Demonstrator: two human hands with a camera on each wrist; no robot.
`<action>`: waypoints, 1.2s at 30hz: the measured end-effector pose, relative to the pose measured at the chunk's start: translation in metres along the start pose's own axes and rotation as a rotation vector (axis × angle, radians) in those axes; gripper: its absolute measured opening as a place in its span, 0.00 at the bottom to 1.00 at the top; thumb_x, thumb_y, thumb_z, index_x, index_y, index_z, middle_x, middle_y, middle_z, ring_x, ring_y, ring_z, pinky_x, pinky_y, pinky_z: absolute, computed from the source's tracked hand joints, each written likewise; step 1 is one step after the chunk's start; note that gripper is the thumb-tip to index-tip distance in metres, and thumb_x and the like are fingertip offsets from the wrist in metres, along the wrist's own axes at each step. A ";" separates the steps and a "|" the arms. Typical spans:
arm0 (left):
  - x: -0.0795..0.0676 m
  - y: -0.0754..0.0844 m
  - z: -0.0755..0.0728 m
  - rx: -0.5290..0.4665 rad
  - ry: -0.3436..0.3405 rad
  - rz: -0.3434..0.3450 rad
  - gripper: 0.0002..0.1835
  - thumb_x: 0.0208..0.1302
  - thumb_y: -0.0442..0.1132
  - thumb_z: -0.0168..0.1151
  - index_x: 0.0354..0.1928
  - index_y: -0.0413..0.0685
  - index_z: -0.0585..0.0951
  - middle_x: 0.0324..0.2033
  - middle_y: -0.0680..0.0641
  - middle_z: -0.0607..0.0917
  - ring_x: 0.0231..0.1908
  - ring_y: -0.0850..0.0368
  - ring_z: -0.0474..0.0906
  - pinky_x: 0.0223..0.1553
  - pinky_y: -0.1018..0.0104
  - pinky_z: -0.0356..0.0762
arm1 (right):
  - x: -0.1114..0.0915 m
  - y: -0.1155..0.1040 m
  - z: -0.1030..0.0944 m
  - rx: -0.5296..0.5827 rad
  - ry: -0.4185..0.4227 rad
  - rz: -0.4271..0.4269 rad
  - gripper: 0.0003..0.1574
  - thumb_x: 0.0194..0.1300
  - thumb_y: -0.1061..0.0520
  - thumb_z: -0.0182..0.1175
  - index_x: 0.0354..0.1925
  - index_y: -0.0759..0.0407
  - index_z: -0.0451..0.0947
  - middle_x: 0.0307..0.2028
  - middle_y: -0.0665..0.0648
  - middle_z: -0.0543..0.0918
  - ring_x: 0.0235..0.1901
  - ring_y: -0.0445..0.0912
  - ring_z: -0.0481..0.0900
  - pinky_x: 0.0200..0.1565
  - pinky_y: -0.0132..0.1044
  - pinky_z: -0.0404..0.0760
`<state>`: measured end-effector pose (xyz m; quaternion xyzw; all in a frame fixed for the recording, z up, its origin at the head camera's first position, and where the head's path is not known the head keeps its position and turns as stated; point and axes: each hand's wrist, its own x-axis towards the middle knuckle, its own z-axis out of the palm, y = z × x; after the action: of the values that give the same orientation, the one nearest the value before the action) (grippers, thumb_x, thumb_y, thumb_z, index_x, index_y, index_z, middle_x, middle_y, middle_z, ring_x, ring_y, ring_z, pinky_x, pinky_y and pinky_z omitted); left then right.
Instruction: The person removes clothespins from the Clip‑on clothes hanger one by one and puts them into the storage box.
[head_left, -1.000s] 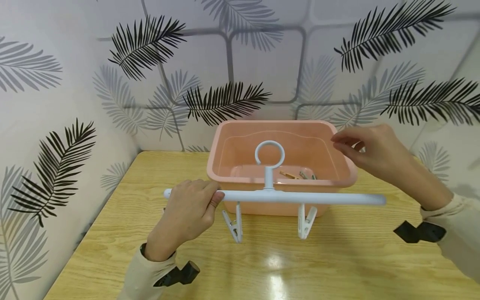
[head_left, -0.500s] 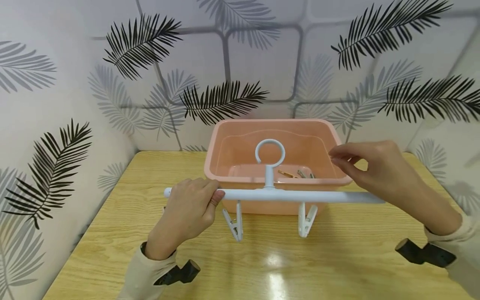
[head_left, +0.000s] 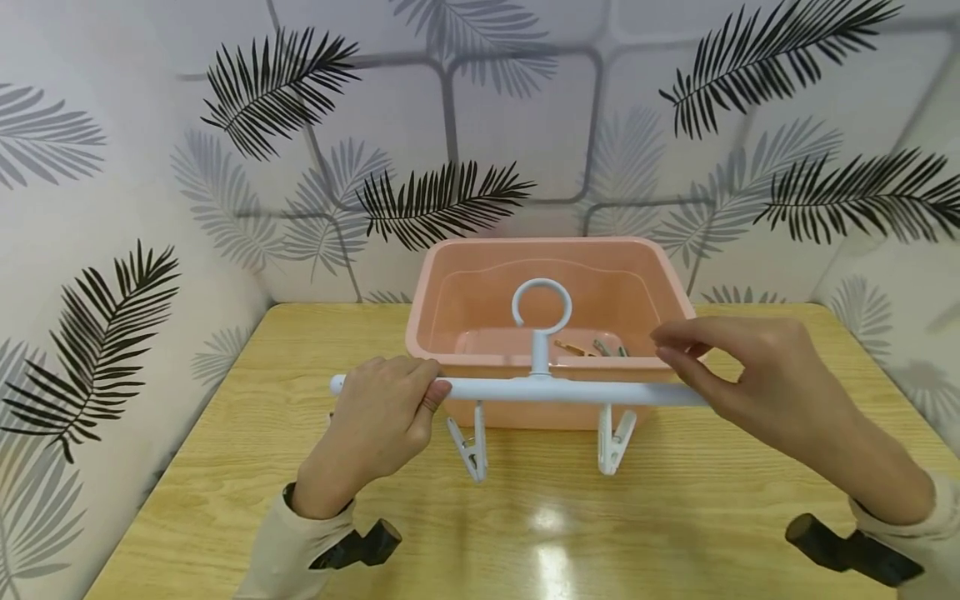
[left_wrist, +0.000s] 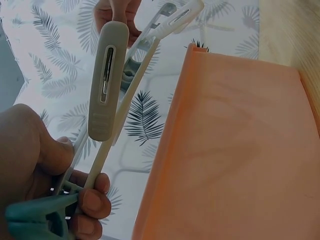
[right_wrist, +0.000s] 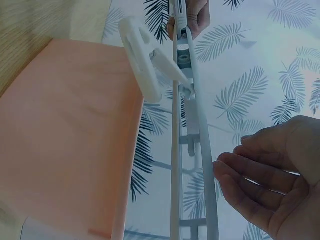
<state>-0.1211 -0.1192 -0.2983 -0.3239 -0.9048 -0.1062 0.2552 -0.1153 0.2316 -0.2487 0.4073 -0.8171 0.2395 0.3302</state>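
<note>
My left hand [head_left: 375, 412] grips the left part of a pale blue clip hanger [head_left: 600, 392], its thumb over the bar. The hook stands upright. Two whitish clips, a left clip [head_left: 469, 450] and a right clip [head_left: 615, 442], hang below the bar. Near my left fingers, the left wrist view shows a green clip [left_wrist: 42, 215]. My right hand [head_left: 772, 383] is by the hanger's right part and covers its end in the head view. In the right wrist view its loosely bent fingers [right_wrist: 250, 200] hold nothing, fingertips right beside the bar.
Behind the hanger, a pink plastic tub [head_left: 450, 360] stands on the wood-grain table [head_left: 315, 333]. Inside lie small clothespins, including an orange one [head_left: 573, 348]. A wall with a leaf pattern [head_left: 525, 125] rises behind and to the left.
My right hand has come down from beside the tub's rim to the hanger's right part. The left hand and hanger have stayed almost still.
</note>
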 end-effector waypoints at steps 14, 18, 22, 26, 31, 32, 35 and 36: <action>0.002 0.000 -0.001 0.000 -0.006 -0.016 0.18 0.70 0.40 0.54 0.20 0.52 0.65 0.15 0.56 0.60 0.16 0.62 0.54 0.20 0.68 0.56 | -0.027 -0.037 0.014 0.180 0.142 -0.057 0.18 0.69 0.49 0.58 0.35 0.62 0.85 0.31 0.52 0.87 0.36 0.34 0.84 0.40 0.21 0.76; 0.002 0.000 -0.001 -0.004 -0.002 -0.023 0.17 0.70 0.40 0.55 0.21 0.52 0.66 0.15 0.56 0.61 0.16 0.62 0.55 0.20 0.67 0.56 | -0.039 -0.039 0.024 0.248 0.133 -0.044 0.17 0.69 0.51 0.58 0.36 0.63 0.85 0.32 0.52 0.87 0.37 0.35 0.84 0.40 0.22 0.77; 0.002 0.001 -0.001 0.000 0.003 -0.017 0.17 0.69 0.40 0.55 0.21 0.51 0.67 0.15 0.56 0.61 0.16 0.61 0.56 0.20 0.67 0.57 | -0.058 -0.037 0.034 0.281 0.091 0.051 0.15 0.68 0.52 0.60 0.38 0.62 0.85 0.33 0.52 0.87 0.36 0.35 0.84 0.38 0.22 0.78; 0.002 0.001 -0.001 0.000 0.012 -0.011 0.17 0.69 0.40 0.55 0.21 0.51 0.66 0.15 0.56 0.61 0.16 0.61 0.55 0.20 0.67 0.56 | -0.075 -0.037 0.044 0.319 0.033 0.198 0.08 0.61 0.65 0.65 0.40 0.59 0.85 0.33 0.50 0.87 0.32 0.34 0.84 0.34 0.23 0.78; 0.003 0.001 -0.001 -0.002 0.021 -0.004 0.17 0.69 0.40 0.55 0.20 0.51 0.66 0.15 0.56 0.60 0.16 0.61 0.54 0.19 0.68 0.55 | -0.085 -0.036 0.053 0.372 -0.047 0.369 0.15 0.59 0.73 0.61 0.39 0.57 0.85 0.27 0.45 0.85 0.24 0.33 0.81 0.26 0.25 0.78; 0.003 0.001 -0.001 -0.001 0.020 -0.002 0.18 0.69 0.40 0.55 0.20 0.51 0.65 0.15 0.56 0.60 0.16 0.61 0.54 0.19 0.68 0.55 | -0.085 -0.036 0.055 0.385 -0.062 0.398 0.14 0.61 0.72 0.60 0.39 0.57 0.85 0.26 0.44 0.85 0.23 0.33 0.81 0.25 0.27 0.77; 0.003 0.002 -0.001 -0.001 0.014 -0.002 0.18 0.69 0.40 0.55 0.20 0.51 0.65 0.15 0.56 0.60 0.16 0.61 0.54 0.19 0.68 0.55 | -0.086 -0.034 0.060 0.498 -0.110 0.484 0.12 0.66 0.71 0.56 0.43 0.62 0.82 0.27 0.49 0.85 0.24 0.38 0.82 0.25 0.32 0.79; 0.002 0.002 -0.001 -0.001 0.011 -0.003 0.18 0.69 0.40 0.55 0.20 0.51 0.65 0.15 0.56 0.60 0.16 0.61 0.54 0.19 0.68 0.55 | -0.085 -0.033 0.062 0.558 -0.125 0.517 0.11 0.68 0.70 0.54 0.45 0.64 0.80 0.28 0.50 0.86 0.25 0.39 0.82 0.26 0.34 0.80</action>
<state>-0.1209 -0.1170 -0.2958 -0.3222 -0.9037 -0.1090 0.2601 -0.0708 0.2155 -0.3489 0.2759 -0.8148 0.5027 0.0851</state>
